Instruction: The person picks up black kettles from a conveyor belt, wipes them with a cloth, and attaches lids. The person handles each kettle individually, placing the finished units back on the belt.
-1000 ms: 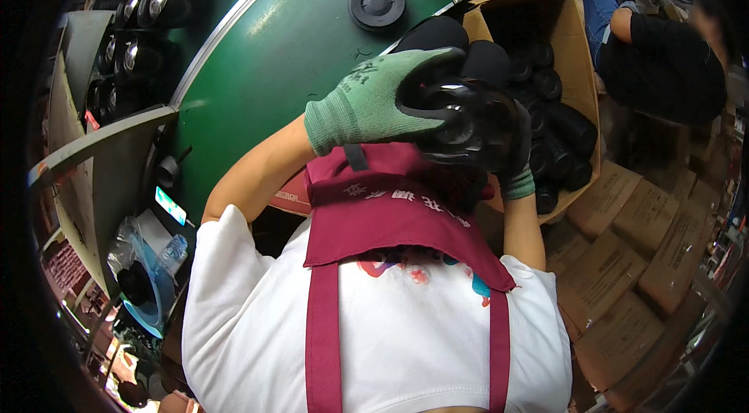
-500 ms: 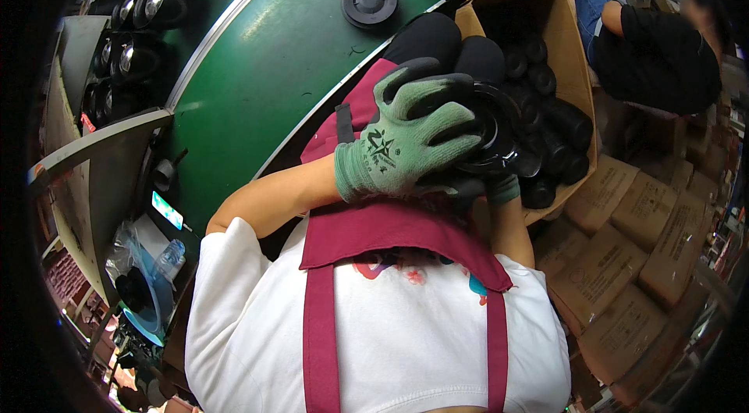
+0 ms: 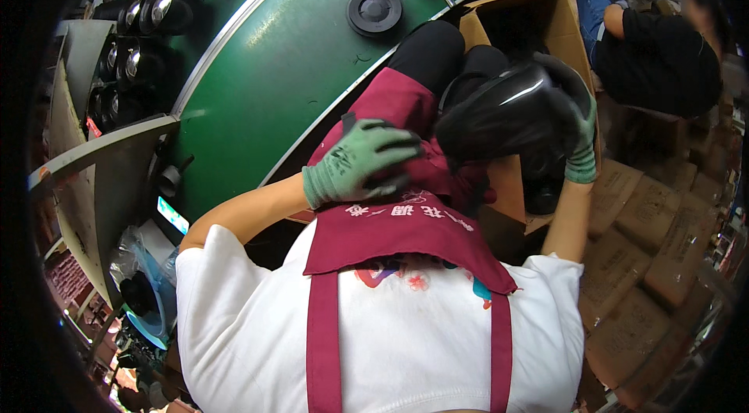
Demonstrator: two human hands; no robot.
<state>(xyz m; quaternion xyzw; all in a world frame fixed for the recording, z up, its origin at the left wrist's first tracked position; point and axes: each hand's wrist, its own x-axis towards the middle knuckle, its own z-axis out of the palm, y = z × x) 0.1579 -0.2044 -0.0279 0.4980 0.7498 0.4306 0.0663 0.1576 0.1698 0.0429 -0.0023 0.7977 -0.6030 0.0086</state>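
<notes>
Two gloved hands, well apart, with one black workpiece. The right hand (image 3: 579, 112), in a green knitted glove with black-coated fingers, is closed around the right-hand end of a glossy black rounded piece (image 3: 503, 112). The piece is tilted, blurred at its edges, and in this view lies across the wearer's black-clad knees (image 3: 433, 50) and the near edge of an open brown cardboard carton (image 3: 507, 186). The left hand (image 3: 363, 163), gloved alike, holds nothing visible; its fingers are loosely spread over a maroon cloth apron (image 3: 398, 233). Dark moulded parts (image 3: 540, 198) lie inside the carton, and a flat black ringed disc (image 3: 374, 11) rests on the green worktop (image 3: 265, 85).

Note on handling: with only one end gripped, the free end could swing, so the wrist is best kept firm and the piece clear of the carton edge. The smooth shell probably marks easily; broad contact with the coated fingers should serve better than a fingertip pinch. The left hand is well placed to steady the free end.
</notes>
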